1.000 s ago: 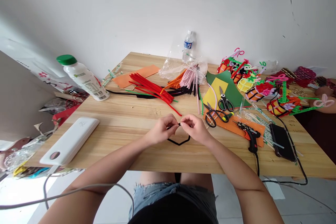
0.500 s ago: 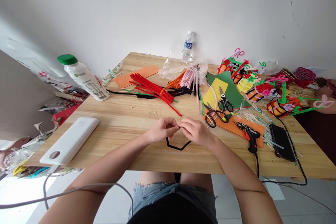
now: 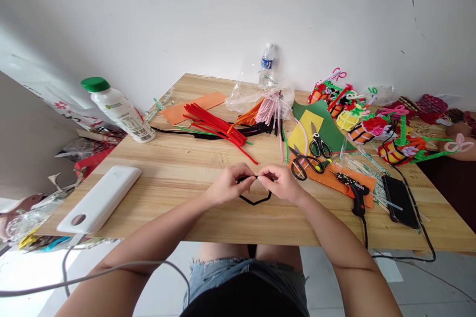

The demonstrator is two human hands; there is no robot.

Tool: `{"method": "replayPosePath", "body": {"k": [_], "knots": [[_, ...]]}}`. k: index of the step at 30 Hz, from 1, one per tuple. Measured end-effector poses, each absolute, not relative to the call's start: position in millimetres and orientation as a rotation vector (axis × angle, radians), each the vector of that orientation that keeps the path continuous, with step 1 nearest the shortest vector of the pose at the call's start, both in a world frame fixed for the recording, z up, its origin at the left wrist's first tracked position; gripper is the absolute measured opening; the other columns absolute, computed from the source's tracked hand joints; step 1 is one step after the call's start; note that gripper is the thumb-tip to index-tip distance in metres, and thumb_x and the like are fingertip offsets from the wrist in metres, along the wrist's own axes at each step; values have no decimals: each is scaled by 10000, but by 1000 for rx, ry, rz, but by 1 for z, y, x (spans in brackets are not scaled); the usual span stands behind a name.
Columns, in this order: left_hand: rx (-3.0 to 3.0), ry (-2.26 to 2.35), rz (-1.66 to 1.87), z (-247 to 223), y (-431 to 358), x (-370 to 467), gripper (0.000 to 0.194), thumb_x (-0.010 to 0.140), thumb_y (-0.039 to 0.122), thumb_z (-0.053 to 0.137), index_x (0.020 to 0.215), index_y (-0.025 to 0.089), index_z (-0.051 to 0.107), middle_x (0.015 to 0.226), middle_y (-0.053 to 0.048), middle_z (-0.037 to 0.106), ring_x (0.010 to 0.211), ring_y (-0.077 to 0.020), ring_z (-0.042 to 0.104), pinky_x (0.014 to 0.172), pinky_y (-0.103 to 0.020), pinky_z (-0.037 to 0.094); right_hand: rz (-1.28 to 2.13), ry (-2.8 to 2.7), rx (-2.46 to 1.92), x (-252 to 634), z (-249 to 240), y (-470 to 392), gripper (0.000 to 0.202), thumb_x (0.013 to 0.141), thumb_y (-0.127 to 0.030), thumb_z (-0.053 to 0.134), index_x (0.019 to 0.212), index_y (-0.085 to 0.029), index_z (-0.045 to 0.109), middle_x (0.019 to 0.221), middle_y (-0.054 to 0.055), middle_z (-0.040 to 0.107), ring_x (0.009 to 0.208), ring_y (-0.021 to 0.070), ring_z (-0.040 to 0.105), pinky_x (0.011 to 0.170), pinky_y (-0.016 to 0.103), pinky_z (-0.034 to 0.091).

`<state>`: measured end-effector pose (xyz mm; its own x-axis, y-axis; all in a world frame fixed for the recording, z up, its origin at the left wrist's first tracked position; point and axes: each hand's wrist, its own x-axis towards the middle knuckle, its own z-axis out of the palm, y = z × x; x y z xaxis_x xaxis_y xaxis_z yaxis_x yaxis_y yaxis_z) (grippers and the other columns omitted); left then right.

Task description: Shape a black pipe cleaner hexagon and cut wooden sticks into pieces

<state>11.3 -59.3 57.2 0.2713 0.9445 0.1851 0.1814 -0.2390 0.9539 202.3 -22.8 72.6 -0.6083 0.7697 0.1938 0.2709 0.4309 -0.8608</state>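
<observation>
Between my two hands is a black pipe cleaner [image 3: 254, 203] bent into an angular ring, its lower edge hanging toward me over the table. My left hand [image 3: 231, 183] pinches it on the left side of the top joint. From the right, my right hand [image 3: 279, 182] pinches the same spot, fingertips almost touching those of the left. The fingers partly cover the upper part of the ring. Just beyond the hands lies a bundle of red pipe cleaners [image 3: 215, 121], with black ones [image 3: 208, 136] under it.
Right of my hands are two scissors [image 3: 305, 162], a glue gun [image 3: 357, 195] and a phone [image 3: 399, 200]. Decorated pipe-cleaner baskets [image 3: 372, 129] stand behind. A white power bank [image 3: 100, 199] and a green-capped bottle [image 3: 121, 111] are at left. Another person's arm [image 3: 457, 146] shows far right.
The ring has been turned and raised slightly, so its lower edge sits a little higher. My fingers have shifted around the joint, with both hands still pinching.
</observation>
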Motion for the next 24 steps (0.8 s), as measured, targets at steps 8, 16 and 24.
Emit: {"method": "replayPosePath", "body": {"k": [8,16,24], "knots": [[738,795,721,61,-53,9,324,638,374,755,625,76,625,572,-32,599,436,-140,579,454,-257,418,313,-2371,-381,205,69,-21,104,886,-128,476,885,-170,571,818,73,637,715,141,582,614,245,464],[701,804,679,61,-54,9,303,597,326,802,653,71,647,525,-21,583,453,-116,556,496,-245,409,-30,-2478,-311,207,74,-23,127,899,-126,477,849,-153,591,822,75,654,673,139,571,608,254,442],[1446,1027,948,62,-58,12,246,755,367,652,675,135,639,651,-32,594,605,-116,526,580,-240,410,423,-2369,-557,203,66,-23,108,841,-149,510,761,-167,579,724,43,619,619,119,541,562,232,419]]}}
